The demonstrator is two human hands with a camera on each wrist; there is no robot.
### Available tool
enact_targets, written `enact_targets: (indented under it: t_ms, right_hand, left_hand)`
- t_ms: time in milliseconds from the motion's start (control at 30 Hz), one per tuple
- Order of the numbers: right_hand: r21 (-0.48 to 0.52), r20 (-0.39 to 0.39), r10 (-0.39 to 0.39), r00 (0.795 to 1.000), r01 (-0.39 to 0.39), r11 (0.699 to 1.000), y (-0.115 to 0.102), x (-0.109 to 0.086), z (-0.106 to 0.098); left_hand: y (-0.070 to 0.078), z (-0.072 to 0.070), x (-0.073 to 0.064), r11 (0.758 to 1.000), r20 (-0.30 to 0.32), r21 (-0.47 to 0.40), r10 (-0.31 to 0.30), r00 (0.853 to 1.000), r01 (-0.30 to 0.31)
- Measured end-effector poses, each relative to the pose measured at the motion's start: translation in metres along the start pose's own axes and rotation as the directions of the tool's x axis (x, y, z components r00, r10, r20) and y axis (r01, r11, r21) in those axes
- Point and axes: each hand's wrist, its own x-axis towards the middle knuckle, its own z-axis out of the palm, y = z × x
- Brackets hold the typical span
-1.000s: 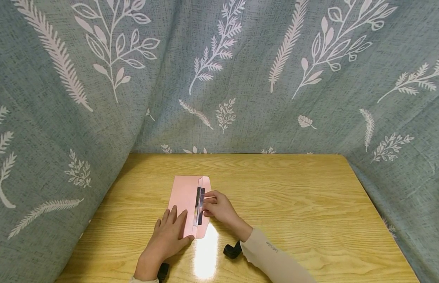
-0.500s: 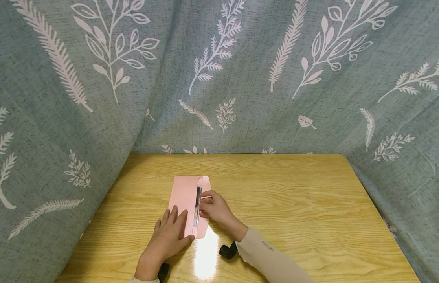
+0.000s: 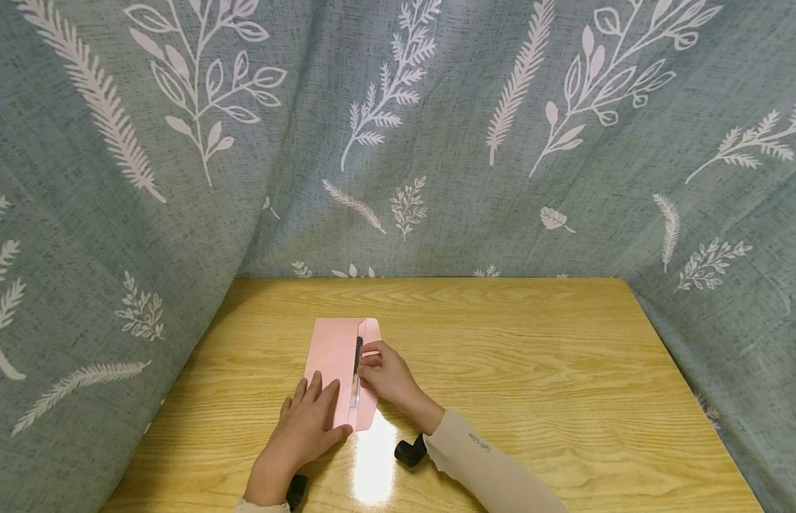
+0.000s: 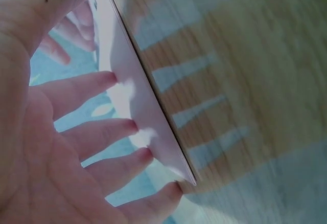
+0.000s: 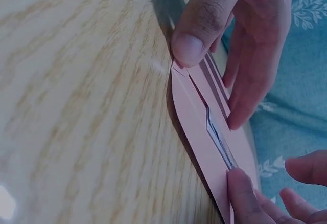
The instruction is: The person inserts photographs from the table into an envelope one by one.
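A pink envelope (image 3: 333, 349) lies flat left of centre in the head view, its flap (image 3: 370, 410) spread out to the right. A narrow strip of a dark, glossy printed card (image 3: 358, 356) shows in its mouth; the remainder is hidden inside. My left hand (image 3: 301, 424) rests on the envelope with spread fingers, thumb at the near corner. The fingertips of my right hand (image 3: 391, 374) press at the card's right edge, over the flap. In the right wrist view one fingertip touches the card's thin edge (image 5: 220, 139), while another finger stands apart from it.
The wooden table (image 3: 513, 356) extends far to the right and behind the envelope. Patterned blue-green cloth (image 3: 436, 142) hangs behind and at both sides. A black wrist device (image 3: 410, 452) sits under the right sleeve. Light glares on the tabletop near the envelope.
My right hand has moved slightly left. The dark card has slid left into the envelope, and less of it shows. My left hand has stayed in place.
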Motion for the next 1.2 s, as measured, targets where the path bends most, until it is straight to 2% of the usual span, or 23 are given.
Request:
enact_targets:
  t_ms: [367,833,1200]
  right_hand:
    - [-0.068,-0.035,-0.049,0.998,0.046,0.997,0.0031,-0.0075,0.0081]
    - [-0.148,-0.046,-0.058,0.997,0.051,0.988,0.0052,-0.0066,0.0060]
    - [-0.102,-0.036,-0.043,0.998,0.039,0.994,0.0045,-0.0083,0.0016]
  left_hand:
    - [-0.0022,-0.0015,-0.0010,1.000,-0.001,0.010,0.000,1.000,0.000]
    - [-0.0028,-0.0005,0.0008,0.999,0.002,0.046,0.019,1.000,-0.019]
    - [-0.0039,-0.0019,0.0031,0.999,-0.022,0.013,0.052,0.998,-0.052]
